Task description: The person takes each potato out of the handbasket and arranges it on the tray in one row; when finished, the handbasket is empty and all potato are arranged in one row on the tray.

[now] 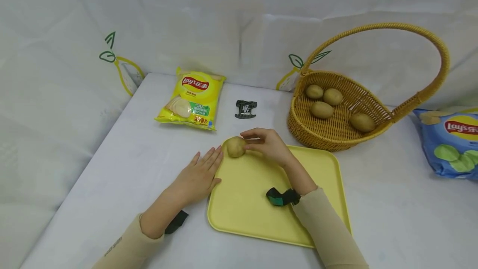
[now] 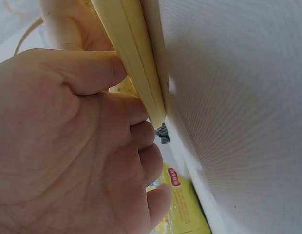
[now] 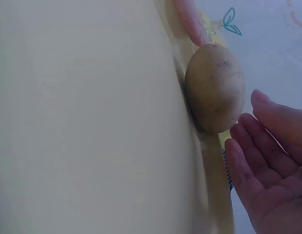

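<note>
A round tan potato [image 1: 235,147] lies in the far left corner of a yellow tray [image 1: 254,190]. My right hand [image 1: 268,145] is just right of it, its fingers loosely bent. In the right wrist view the fingertips come close to the potato [image 3: 215,88] without wrapping round it; whether they touch is hard to tell. Along the tray's left side rests my left hand [image 1: 199,176], fingers nearly straight. The left wrist view shows its thumb and index finger against the tray's rim [image 2: 134,53].
A wicker basket [image 1: 311,136] with a tall handle holds several potatoes behind the tray's right side. A yellow chip bag [image 1: 192,99] lies back left, a blue chip bag [image 1: 452,144] far right. Between bag and basket sits a small black item [image 1: 245,109] with a label.
</note>
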The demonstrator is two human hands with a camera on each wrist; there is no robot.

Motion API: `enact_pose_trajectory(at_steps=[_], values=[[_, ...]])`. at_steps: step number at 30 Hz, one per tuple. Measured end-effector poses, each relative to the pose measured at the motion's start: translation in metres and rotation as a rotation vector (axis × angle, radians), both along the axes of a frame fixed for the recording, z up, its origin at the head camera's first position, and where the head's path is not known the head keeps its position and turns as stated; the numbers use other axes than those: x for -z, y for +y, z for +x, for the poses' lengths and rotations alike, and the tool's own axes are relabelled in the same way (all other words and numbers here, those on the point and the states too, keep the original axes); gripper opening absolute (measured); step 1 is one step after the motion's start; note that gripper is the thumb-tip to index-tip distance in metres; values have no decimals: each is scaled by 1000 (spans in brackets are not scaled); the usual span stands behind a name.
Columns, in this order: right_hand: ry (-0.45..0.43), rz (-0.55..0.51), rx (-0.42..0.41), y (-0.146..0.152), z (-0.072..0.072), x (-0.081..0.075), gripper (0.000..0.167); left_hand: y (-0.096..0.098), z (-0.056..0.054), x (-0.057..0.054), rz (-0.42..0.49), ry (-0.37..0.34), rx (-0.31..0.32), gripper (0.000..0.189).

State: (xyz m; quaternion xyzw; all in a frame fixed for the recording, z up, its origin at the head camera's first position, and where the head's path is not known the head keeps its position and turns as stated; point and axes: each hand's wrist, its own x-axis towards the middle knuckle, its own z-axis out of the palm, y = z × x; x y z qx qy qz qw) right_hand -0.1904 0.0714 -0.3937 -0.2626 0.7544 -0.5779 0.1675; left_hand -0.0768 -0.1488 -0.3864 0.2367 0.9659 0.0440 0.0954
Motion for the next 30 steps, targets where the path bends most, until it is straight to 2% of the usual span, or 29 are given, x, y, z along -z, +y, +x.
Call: enact_pose_trajectory(at_steps=[5, 13, 17, 24, 30], values=[[13, -33, 2, 9, -2, -9, 33, 1, 1, 0, 26, -20, -8, 63], [18, -69, 29, 42, -2, -36, 32, -1, 4, -1, 49, -37, -23, 63], [78, -46, 80, 65, -5, -45, 31, -1, 4, -3, 67, -34, -21, 63], [158, -30, 161, 102, -10, -54, 30, -2, 2, 0, 69, -35, -14, 63], [165, -52, 287, 134, -19, -57, 26, -1, 1, 1, 68, -33, -2, 64]])
